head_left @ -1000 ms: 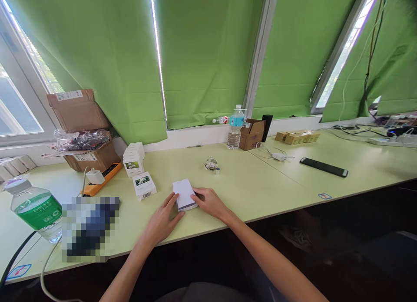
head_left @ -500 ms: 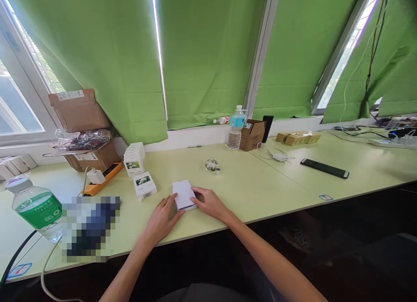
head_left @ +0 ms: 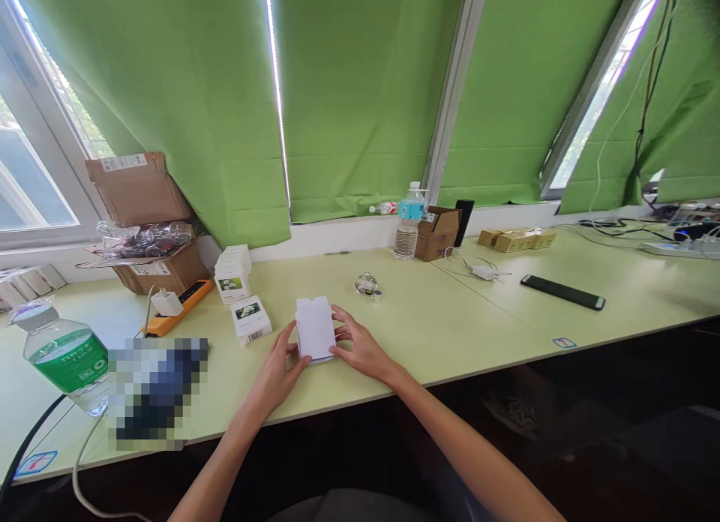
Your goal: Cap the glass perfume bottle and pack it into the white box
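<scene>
A small white cardboard box (head_left: 316, 328) is tilted up between my two hands near the front of the table, its plain face toward me. My left hand (head_left: 280, 361) grips its left edge, thumb at the lower corner. On the opposite side my right hand (head_left: 360, 348) holds the right edge, thumb low and fingers behind. Left of the hands lies a white box with a flower picture (head_left: 251, 319), beside a stack of similar boxes (head_left: 233, 273). Beyond the held box stand a clear glass bottle (head_left: 367, 283) and a small silvery cap (head_left: 377, 297).
A green-labelled water bottle (head_left: 67, 361) and an orange power strip (head_left: 183, 308) are at left. Farther back stand a blue-labelled bottle (head_left: 409, 226) and a cardboard box (head_left: 437, 233). A black phone (head_left: 562, 292) lies at right, near a white charger (head_left: 484, 272).
The white box has been tipped up from the table, so its far end is higher. Both hands have shifted their fingers around its sides.
</scene>
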